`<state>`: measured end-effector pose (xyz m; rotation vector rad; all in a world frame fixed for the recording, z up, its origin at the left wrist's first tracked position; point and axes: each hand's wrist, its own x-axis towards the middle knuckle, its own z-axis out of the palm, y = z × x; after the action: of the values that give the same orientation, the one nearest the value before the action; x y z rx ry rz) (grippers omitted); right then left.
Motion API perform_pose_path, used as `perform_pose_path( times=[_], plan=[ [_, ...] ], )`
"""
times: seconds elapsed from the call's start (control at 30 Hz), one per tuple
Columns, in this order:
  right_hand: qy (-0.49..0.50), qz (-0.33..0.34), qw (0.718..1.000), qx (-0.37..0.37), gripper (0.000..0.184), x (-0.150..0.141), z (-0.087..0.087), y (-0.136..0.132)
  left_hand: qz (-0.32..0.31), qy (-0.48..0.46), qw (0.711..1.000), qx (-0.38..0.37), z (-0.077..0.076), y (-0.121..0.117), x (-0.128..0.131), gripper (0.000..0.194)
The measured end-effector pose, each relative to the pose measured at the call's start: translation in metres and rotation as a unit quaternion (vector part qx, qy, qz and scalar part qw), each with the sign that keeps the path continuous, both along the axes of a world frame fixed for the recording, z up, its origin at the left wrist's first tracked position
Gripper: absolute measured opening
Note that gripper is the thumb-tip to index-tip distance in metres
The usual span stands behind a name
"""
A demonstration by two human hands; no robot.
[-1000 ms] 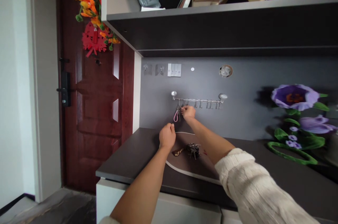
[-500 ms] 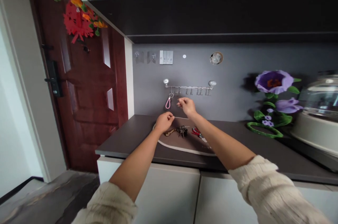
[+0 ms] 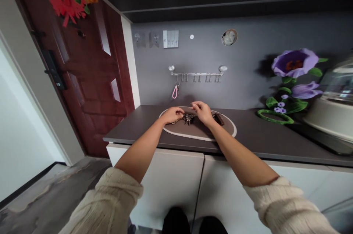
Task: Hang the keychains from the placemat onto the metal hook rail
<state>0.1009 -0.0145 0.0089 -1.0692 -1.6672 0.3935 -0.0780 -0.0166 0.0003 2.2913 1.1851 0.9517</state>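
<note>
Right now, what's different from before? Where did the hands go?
The right hand came down from the steel hook rail to the oval mat, and the left hand moved beside the bunch of keys. The pink key loop still hangs on the rail.

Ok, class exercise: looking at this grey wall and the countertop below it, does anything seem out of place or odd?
One thing does: high on the grey wall panel, above the stainless hook rail, a round hole seems stuffed with crumpled whitish material instead of having a neat cover, so it looks unfinished.
</note>
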Motion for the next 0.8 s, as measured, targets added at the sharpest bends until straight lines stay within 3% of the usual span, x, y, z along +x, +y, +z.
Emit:
perform_pose_path(
  times=[0.33, 0.8],
  plan=[
    [-0.14, -0.077, 0.986, 0.038, 0.019, 0.0007, -0.0021, -0.0017, -0.015, 0.083, 0.994, 0.066, 0.0053, -0.0059, 0.0036, 0.024],
    [-0.146, -0.09, 0.984, 0.048, 0.021, -0.0005, -0.0014, -0.007, -0.024, 0.029, 0.998, 0.046, 0.0013, 0.0007, 0.0031, 0.012]
  ],
)
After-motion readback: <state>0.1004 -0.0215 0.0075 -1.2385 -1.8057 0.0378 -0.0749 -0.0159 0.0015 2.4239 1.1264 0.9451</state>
